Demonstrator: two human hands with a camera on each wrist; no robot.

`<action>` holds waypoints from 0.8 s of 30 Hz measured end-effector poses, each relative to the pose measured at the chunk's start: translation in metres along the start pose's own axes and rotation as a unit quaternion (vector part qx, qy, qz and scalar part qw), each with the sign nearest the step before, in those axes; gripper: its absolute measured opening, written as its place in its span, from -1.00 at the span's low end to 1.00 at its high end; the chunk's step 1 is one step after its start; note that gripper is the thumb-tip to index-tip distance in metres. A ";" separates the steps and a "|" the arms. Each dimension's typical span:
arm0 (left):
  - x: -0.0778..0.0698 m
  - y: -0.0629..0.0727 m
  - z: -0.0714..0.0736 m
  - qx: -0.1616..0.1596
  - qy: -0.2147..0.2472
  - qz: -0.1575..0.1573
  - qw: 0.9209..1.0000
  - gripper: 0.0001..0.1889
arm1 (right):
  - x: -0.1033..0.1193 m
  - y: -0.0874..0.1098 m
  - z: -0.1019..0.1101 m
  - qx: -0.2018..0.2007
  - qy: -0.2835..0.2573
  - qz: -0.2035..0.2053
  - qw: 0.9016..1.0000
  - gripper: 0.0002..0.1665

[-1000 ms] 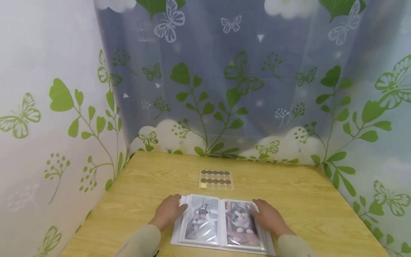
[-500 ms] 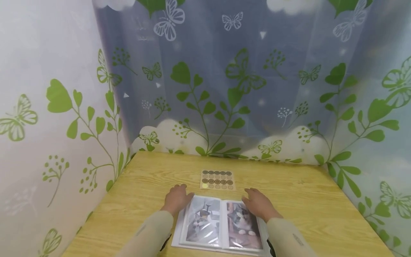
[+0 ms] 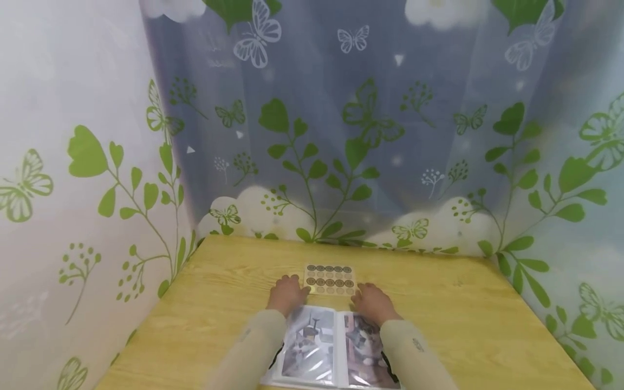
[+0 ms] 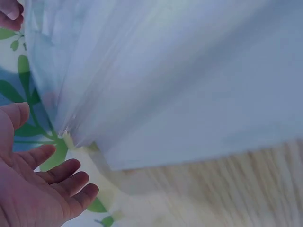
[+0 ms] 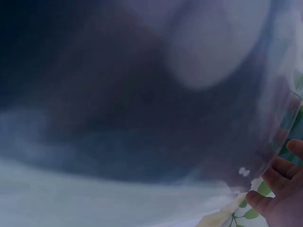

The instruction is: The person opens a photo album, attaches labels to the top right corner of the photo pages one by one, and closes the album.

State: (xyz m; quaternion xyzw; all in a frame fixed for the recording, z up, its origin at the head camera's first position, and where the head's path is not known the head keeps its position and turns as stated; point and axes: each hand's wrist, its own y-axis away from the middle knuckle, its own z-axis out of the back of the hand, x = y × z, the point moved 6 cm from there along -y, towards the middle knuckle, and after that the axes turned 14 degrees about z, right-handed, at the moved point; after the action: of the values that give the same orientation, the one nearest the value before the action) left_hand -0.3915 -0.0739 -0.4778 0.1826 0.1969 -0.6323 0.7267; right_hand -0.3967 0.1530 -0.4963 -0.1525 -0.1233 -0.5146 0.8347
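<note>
At both wrists, photo album [image 3: 341, 346] dominates; left hand [image 3: 287, 294] and right hand [image 3: 374, 302] have relaxed, extended fingers. Head view adds circle-printed sheet [image 3: 330, 279], between them, just beyond album.

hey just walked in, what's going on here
A person has both arms out over an open photo album, with a bare left grip and right grip on either side of a sheet of round stickers. Both are right by its edges, fingers open; whether they touch it is hard to tell. The sheet lies on the wooden table, just beyond the album, whose right page shows a cat photo.
</note>
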 end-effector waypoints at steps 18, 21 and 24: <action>-0.008 -0.003 -0.018 0.007 -0.083 0.019 0.996 -0.53 | -0.004 0.001 -0.008 0.024 0.012 -0.060 0.998 -0.43; -0.009 -0.003 -0.020 0.007 -0.082 0.020 0.996 -0.55 | -0.001 0.001 -0.007 0.027 0.010 -0.057 0.998 -0.44; -0.008 0.000 -0.021 0.009 -0.084 0.021 0.996 -0.55 | 0.004 0.001 -0.007 0.033 0.006 -0.048 0.998 -0.46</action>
State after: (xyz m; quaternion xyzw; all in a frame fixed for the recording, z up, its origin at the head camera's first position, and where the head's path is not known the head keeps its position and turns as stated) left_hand -0.3940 -0.0567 -0.4913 0.1397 0.1254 -0.6316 0.7523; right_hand -0.3933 0.1474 -0.5016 -0.1157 -0.1427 -0.5508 0.8141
